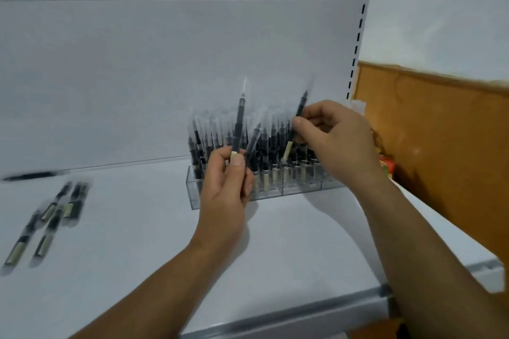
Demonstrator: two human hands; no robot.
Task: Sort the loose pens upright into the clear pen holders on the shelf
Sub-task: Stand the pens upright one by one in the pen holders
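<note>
A big white back panel [165, 63] stands behind. At its right edge runs a white post [360, 22] with little dark slots. Past it is a brown board [440, 132] under a pale wall [440, 8]. Something small, red and green [385, 166], sits beside the board.

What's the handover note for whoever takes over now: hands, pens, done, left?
The left hand grips two wrapped pens in front of the clear pen holders. The right hand pinches a third pen above the holders.
Done: many upright pens stand in the holders.
Left: seat the three held pens, then the loose pens lying on the shelf at left.
</note>
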